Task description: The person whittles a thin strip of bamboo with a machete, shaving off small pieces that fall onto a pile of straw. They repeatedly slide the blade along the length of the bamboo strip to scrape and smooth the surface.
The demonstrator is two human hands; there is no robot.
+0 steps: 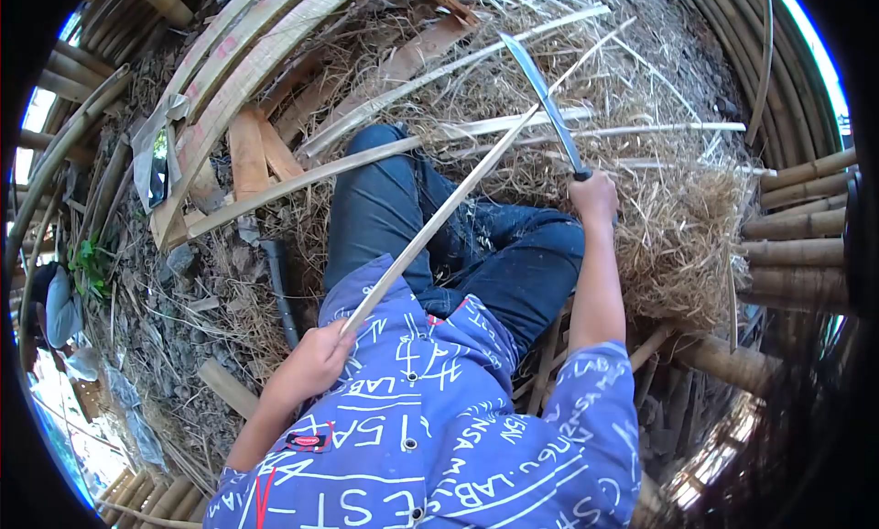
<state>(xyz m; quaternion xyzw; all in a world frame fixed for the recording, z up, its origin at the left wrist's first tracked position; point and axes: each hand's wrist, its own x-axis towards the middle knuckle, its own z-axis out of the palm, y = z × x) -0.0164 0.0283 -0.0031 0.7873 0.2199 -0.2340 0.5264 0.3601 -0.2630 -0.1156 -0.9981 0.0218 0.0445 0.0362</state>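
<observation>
A long pale wooden strip [438, 219] runs diagonally over the lap, its near end in my left hand [322, 357], fingers wrapped round it. My right hand [593, 199] grips the dark handle of a long curved knife [556, 119], whose blade points up and to the left. Near the blade's middle the blade and the strip cross; whether they touch is hard to tell. The strip's far end narrows to a thin tip above the shavings. My crossed legs in dark trousers [371, 199] lie beneath the strip.
Curly wood shavings [682, 245] heap up on the right. Long strips [458, 64] lie ahead, and curved boards [247, 80] at the upper left. A dark rod-like tool [280, 286] is beside my left leg. Bamboo poles [795, 252] edge the right side.
</observation>
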